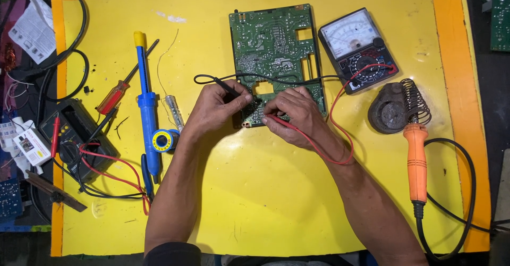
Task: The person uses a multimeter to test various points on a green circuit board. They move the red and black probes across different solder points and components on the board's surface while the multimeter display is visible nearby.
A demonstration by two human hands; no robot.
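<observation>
The left hand point(217, 108) gripped a black probe point(228, 89) and the right hand point(294, 114) pinched a red probe point(277, 119), both tips pressed to the near edge of a green circuit board point(276, 53) lying toward the far middle of the yellow desk point(265, 202). Near the right edge an orange soldering iron point(416, 162) rested in its coiled stand point(415, 101). Toward the left edge lay a blue desoldering pump point(146, 104) and a solder spool point(163, 140). Beyond the right hand, an analog multimeter point(357, 48) sat just beside the board.
</observation>
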